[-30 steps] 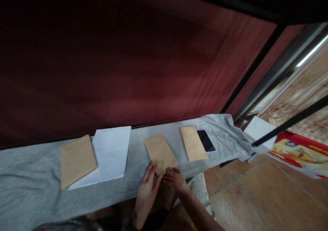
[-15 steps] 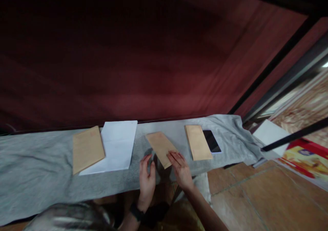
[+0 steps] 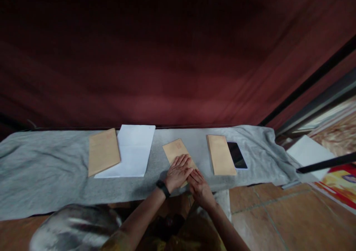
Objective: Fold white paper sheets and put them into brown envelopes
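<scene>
A brown paper envelope lies slanted on the grey cloth in front of me, its lower part covered by my hands. My left hand is laid flat on it, fingers stretched out. Beside it, my right hand presses on the envelope's lower right part, its fingertips touching my left hand; its fingers look extended and flat. To the right sits a stack of brown envelopes, partly over a dark-screened phone. On the left, more brown envelopes overlap white paper sheets.
The grey cloth covers a long narrow surface against a dark red panel. A black bar and a red-and-yellow box stand at the right. Tiled floor shows below.
My left hand has moved from beside the envelope onto it, flattening out. My right hand stays on its lower right part. The whole view has shifted slightly.
</scene>
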`<state>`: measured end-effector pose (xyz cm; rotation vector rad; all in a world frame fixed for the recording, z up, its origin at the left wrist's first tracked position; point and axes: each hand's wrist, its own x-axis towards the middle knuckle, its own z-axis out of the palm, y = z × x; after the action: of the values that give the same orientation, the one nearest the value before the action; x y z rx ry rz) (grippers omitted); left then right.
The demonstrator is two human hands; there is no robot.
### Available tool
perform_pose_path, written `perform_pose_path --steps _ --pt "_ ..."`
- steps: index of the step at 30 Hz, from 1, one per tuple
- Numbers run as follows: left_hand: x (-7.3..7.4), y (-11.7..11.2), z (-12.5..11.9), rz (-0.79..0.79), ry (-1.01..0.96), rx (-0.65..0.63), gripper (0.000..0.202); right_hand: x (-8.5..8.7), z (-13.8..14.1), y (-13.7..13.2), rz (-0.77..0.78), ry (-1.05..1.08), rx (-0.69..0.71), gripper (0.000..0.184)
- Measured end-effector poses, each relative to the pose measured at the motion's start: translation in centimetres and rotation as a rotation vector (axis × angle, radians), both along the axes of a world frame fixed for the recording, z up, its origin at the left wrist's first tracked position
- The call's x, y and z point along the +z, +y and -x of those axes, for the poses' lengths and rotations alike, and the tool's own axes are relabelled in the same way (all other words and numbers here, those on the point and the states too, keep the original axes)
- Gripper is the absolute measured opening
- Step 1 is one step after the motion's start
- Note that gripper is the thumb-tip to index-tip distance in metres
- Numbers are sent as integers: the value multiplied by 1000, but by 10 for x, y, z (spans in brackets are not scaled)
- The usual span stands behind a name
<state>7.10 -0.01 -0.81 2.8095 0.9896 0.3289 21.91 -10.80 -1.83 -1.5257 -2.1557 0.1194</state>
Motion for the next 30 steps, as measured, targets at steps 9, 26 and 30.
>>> perform_pose_path --steps 9,26,30 --pt "-10 45 -16 -8 42 79 60 8 6 -6 78 -45 -43 51" --pt "-16 79 -15 4 37 70 67 -2 25 1 22 23 -218 39" --pt "-16 79 -15 4 62 61 66 -4 24 1 28 10 -212 42"
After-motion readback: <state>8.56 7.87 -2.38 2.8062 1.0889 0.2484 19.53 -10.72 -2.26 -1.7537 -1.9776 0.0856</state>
